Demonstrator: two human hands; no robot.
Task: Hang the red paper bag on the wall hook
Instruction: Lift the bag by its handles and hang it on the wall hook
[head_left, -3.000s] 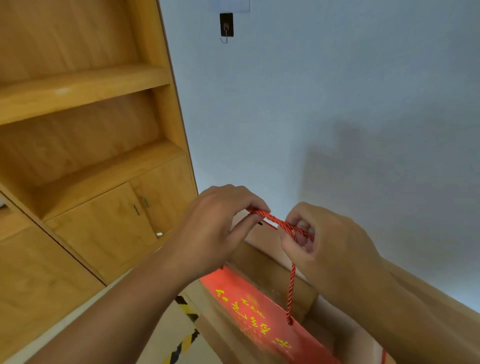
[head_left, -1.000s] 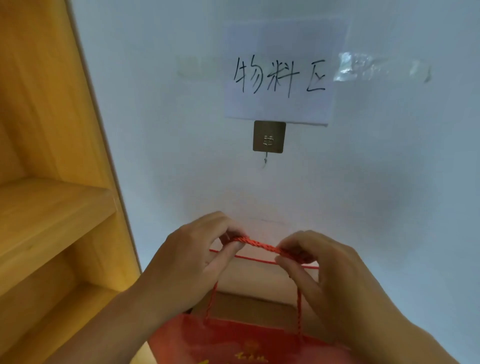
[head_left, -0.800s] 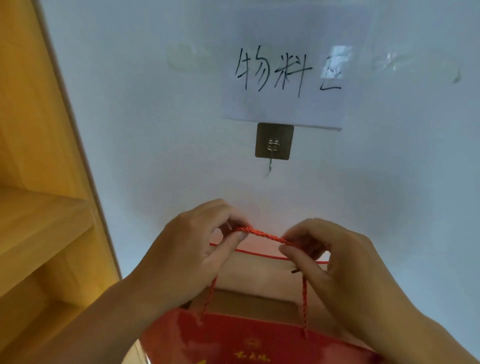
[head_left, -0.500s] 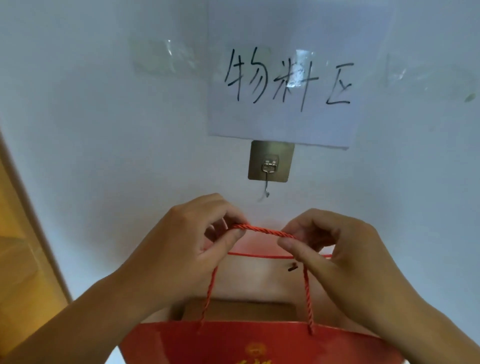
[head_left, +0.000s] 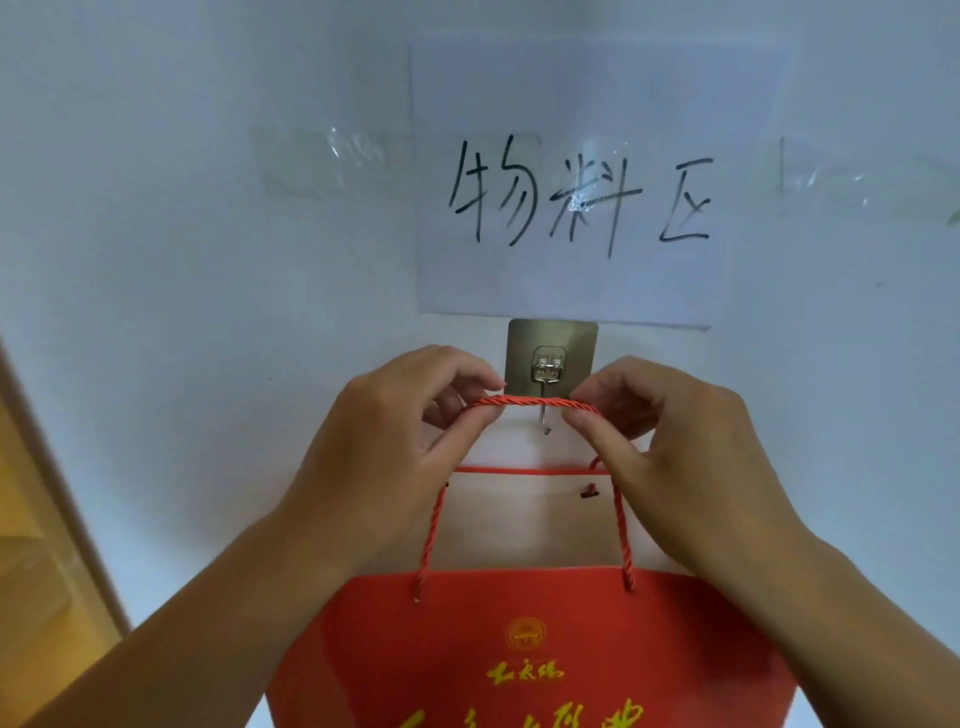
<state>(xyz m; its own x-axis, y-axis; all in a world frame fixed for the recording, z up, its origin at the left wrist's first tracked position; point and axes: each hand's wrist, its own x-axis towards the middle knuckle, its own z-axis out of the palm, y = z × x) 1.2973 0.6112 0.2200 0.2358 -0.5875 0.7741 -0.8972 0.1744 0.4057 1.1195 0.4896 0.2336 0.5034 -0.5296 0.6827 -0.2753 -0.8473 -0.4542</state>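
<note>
Pale blue-white painted wall (head_left: 182, 364) fills almost all of my view, matte and a little uneven in the light. Taped to it is a white paper sign (head_left: 566, 182) with three handwritten black characters, and strips of clear tape (head_left: 322, 161) shine on either side of it. Just under the sign sits a square metal wall hook (head_left: 551, 364), its thin prong pointing down behind the cord. At the far left edge I see a blurred slice of light wooden shelf (head_left: 36, 545). My left hand (head_left: 395, 457) and right hand (head_left: 675, 457) each pinch the red twisted rope handle (head_left: 535, 401) between thumb and forefinger, stretching it level right in front of the hook's prong; whether it touches the prong I cannot tell. Below, the red paper bag (head_left: 530, 649) hangs from that handle against the wall, gold emblem and gold lettering on its near face, its mouth open, with the rear handle's cord visible inside.
</note>
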